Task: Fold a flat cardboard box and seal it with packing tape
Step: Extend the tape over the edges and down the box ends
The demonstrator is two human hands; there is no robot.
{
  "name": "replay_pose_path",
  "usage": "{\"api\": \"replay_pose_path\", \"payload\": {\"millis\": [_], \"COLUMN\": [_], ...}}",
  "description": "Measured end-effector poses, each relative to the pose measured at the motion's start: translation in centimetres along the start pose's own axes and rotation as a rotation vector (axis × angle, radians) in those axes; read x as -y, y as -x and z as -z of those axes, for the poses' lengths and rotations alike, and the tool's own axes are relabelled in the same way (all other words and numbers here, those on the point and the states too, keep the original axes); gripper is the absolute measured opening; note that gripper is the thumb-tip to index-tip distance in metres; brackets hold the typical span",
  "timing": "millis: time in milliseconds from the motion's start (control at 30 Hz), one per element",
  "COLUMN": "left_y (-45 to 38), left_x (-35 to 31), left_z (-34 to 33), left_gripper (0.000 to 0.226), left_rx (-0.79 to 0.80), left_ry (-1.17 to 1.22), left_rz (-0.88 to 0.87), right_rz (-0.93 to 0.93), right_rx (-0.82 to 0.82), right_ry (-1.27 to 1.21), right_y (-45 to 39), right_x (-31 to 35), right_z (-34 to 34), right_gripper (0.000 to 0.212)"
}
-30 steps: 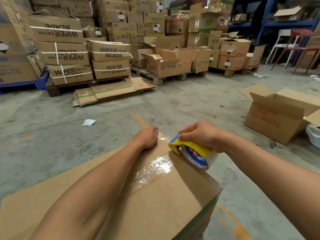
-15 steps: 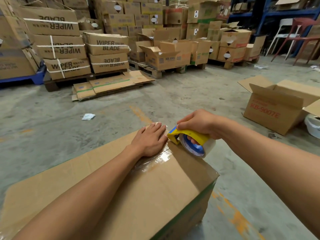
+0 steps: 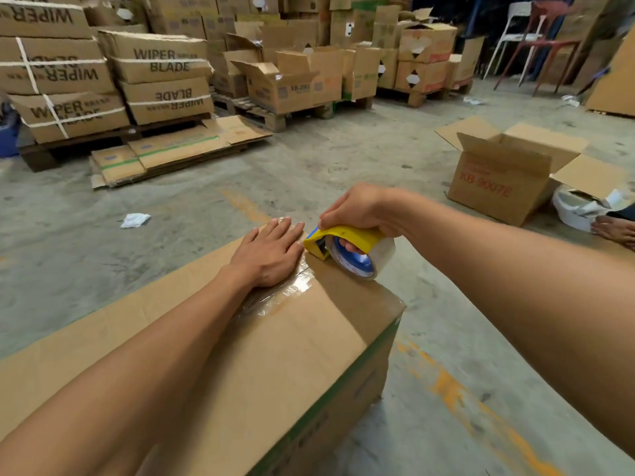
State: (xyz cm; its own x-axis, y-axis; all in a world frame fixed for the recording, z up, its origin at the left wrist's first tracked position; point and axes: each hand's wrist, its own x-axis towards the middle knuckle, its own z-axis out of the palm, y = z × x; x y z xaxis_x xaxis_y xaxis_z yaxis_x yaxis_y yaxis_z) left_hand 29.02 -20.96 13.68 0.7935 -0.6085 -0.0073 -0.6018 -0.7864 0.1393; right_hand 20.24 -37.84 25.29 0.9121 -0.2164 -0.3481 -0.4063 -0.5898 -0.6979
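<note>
A closed brown cardboard box [image 3: 281, 355] with a green stripe lies in front of me. Clear packing tape [image 3: 275, 298] runs along its top seam toward the far edge. My left hand [image 3: 269, 254] lies flat with straight fingers on the tape near the far end of the box. My right hand [image 3: 360, 209] grips a yellow tape dispenser [image 3: 347, 247] holding a clear roll with a blue core. The dispenser's nose touches the box top right beside my left fingertips.
An open box marked KB-9007E [image 3: 505, 176] stands on the floor to the right, with another person's hand [image 3: 615, 230] near a white roll beside it. Flattened cartons [image 3: 171, 152] lie ahead by pallets stacked with WIPER BLADE boxes [image 3: 161, 75]. Chairs [image 3: 529, 42] stand at the back right.
My left hand went from a curled fist to a flat palm pressing the tape. The dispenser stayed at the far end of the seam in my right hand.
</note>
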Motion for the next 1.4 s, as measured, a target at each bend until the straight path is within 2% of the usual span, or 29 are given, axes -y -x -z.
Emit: {"api": "replay_pose_path", "payload": {"millis": [233, 433, 567, 667, 933, 1033, 1100, 1233, 1400], "left_y": [0.2, 0.5, 0.1, 0.2, 0.0, 0.3, 1.7, 6.5, 7.2], "left_x": [-0.6, -0.7, -0.3, -0.5, -0.2, -1.2, -3.5, -8.8, -9.3], "left_z": [0.3, 0.4, 0.6, 0.6, 0.8, 1.5, 2.0, 0.5, -0.5], "left_gripper": [0.057, 0.056, 0.056, 0.056, 0.063, 0.06, 0.061, 0.064, 0.06], "left_rx": [-0.02, -0.007, -0.007, 0.01, 0.014, -0.052, -0.083, 0.059, 0.033], "left_ry": [-0.005, 0.017, 0.019, 0.021, -0.004, -0.065, -0.057, -0.023, -0.004], "left_rz": [-0.003, 0.003, 0.004, 0.004, -0.001, 0.031, -0.049, -0.267, -0.255], "right_rz": [0.049, -0.097, -0.135, -0.096, -0.019, -0.008, -0.006, -0.01, -0.017], "right_rx": [-0.027, 0.026, 0.065, 0.038, -0.042, -0.047, -0.044, -0.069, -0.061], "right_ry": [0.003, -0.055, -0.186, -0.246, -0.18, -0.188, -0.203, -0.21, -0.2], "right_y": [2.1, 6.1, 10.2, 11.5, 11.3, 11.3, 11.3, 11.1, 10.9], "right_x": [-0.5, -4.2, -7.7, -8.4, -8.3, -8.3, -8.3, -8.6, -8.6], "right_z": [0.1, 2.9, 4.3, 3.6, 2.3, 2.4, 2.4, 2.3, 2.3], "right_gripper": [0.032, 0.04, 0.027, 0.023, 0.022, 0.022, 0.022, 0.021, 0.022]}}
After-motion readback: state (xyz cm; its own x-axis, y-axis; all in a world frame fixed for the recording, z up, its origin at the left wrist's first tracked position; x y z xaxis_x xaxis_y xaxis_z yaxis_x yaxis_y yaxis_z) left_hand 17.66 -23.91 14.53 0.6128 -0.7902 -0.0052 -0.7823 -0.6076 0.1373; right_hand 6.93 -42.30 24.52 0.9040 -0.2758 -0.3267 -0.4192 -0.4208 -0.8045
